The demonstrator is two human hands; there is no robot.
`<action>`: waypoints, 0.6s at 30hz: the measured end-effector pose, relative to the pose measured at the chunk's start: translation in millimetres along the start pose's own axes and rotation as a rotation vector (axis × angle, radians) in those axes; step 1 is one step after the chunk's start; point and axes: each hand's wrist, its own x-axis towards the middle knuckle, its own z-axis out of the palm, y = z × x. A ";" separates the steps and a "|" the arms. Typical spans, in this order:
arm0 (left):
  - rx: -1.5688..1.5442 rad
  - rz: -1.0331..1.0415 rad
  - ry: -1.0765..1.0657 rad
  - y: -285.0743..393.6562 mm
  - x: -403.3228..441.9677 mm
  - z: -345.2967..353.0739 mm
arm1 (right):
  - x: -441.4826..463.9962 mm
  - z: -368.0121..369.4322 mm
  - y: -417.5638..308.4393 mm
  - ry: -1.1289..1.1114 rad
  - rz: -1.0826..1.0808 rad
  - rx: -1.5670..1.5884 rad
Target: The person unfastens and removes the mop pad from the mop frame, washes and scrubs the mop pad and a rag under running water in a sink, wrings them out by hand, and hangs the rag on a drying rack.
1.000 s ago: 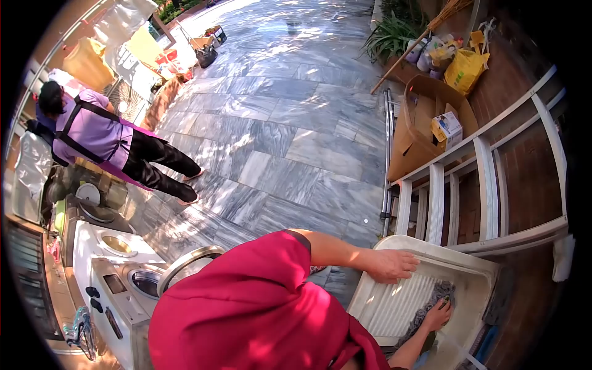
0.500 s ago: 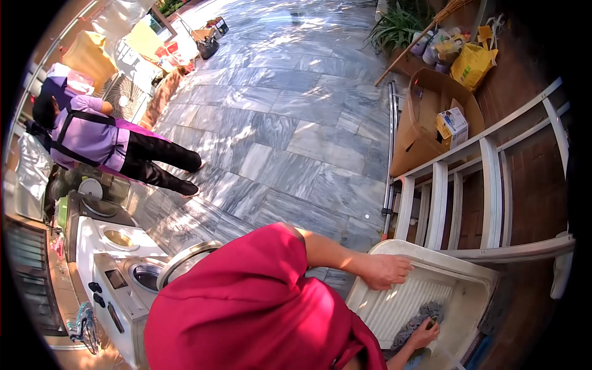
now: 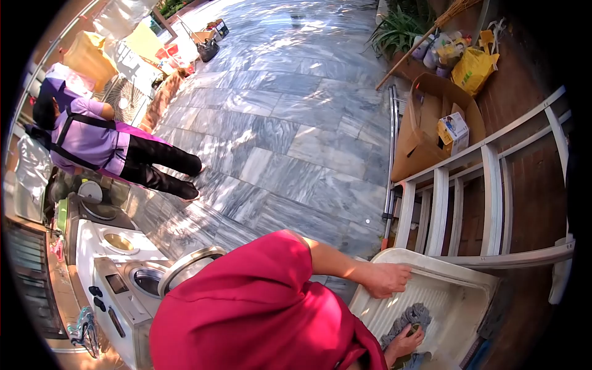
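A white wash sink (image 3: 478, 280) with a ribbed washboard (image 3: 390, 311) lies in front of me. My left hand (image 3: 386, 279) hangs over its near upper corner, fingers curled in, with nothing visible in them. On the ribs lies a bunched, wet-looking grey cloth (image 3: 417, 313). My right hand (image 3: 404, 343) presses against this cloth, its fingers wrapped round a small greenish object (image 3: 414, 328) whose kind is unclear. More of the cloth, or another blue-grey one, shows below that hand. My red sleeve hides the sink's near side.
A metal ladder (image 3: 491, 203) lies beyond the sink, beside a cardboard box (image 3: 414, 132). Washing machines (image 3: 137, 266) stand at the left. Another person (image 3: 92, 132) in purple stands farther off. A broom (image 3: 410, 49) leans at the top right.
My right hand has moved down and left along the washboard, with the grey cloth and greenish object. My left hand stays near the sink's corner, its fingers curled tighter.
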 end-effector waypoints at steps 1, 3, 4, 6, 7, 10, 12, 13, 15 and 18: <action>0.026 0.023 0.059 -0.1 0.1 0.6 | 20.1 9.9 18.5 0.017 0.063 -0.022; 0.023 0.019 0.055 0.2 1.0 -3.4 | 59.9 34.4 63.5 0.000 0.241 -0.174; 0.023 0.014 0.060 2.5 0.1 -4.2 | 83.0 35.7 74.2 -0.110 0.361 -0.272; -0.015 -0.018 -0.024 4.5 -0.5 -2.6 | 110.2 42.5 91.5 -0.193 0.412 -0.305; -0.028 -0.023 -0.076 2.1 -0.9 -6.4 | 106.4 59.2 107.3 -0.164 0.352 -0.236; -0.001 -0.044 -0.097 3.4 0.8 -6.4 | 72.5 46.3 53.6 -0.068 0.278 -0.139; -0.033 -0.040 -0.101 2.9 2.5 -10.7 | 49.8 12.0 -30.0 -0.024 0.196 0.026; -0.051 -0.049 -0.097 5.1 2.3 -10.7 | 50.7 0.1 -66.8 -0.004 0.116 0.181; -0.059 -0.012 0.023 7.1 2.2 -14.3 | 66.5 -12.9 -123.4 0.004 -0.026 0.356; -0.202 -0.140 0.063 6.6 3.1 -14.8 | 74.7 -11.4 -117.6 -0.075 -0.137 0.605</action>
